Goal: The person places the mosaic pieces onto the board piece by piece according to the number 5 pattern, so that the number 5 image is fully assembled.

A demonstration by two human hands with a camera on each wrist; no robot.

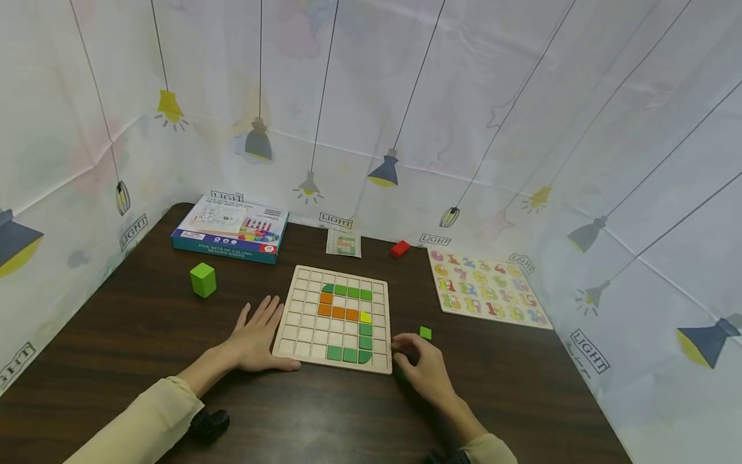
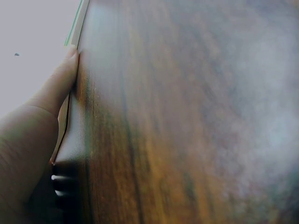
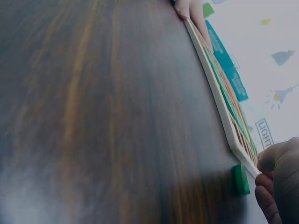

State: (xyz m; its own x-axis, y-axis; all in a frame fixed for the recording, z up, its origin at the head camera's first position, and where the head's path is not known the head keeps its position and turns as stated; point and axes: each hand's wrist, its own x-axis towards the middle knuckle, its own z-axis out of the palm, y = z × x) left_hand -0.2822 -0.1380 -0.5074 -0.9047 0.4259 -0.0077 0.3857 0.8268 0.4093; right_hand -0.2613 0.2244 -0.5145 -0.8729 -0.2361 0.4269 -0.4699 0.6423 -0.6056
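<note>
A pale wooden grid board (image 1: 301, 309) lies on the dark table, with green, orange and yellow tiles set in its squares in an S-like shape. My left hand (image 1: 255, 338) lies palm down with fingers spread along the board's left side; its thumb reaches onto the near left corner. In the left wrist view that thumb (image 2: 58, 84) runs up to the board's edge. My right hand (image 1: 426, 370) is at the right edge, fingers loosely bent, with a gap between thumb and forefinger. A small green piece (image 3: 241, 179) sits by the board's corner, close to these fingers.
Beyond the right hand lies a small green cube (image 1: 426, 332). A larger green block (image 1: 203, 280) stands left, before a boxed toy set (image 1: 226, 248). At the back are a pattern card (image 1: 344, 243) and red block (image 1: 400, 249); a number board (image 1: 487, 287) lies right.
</note>
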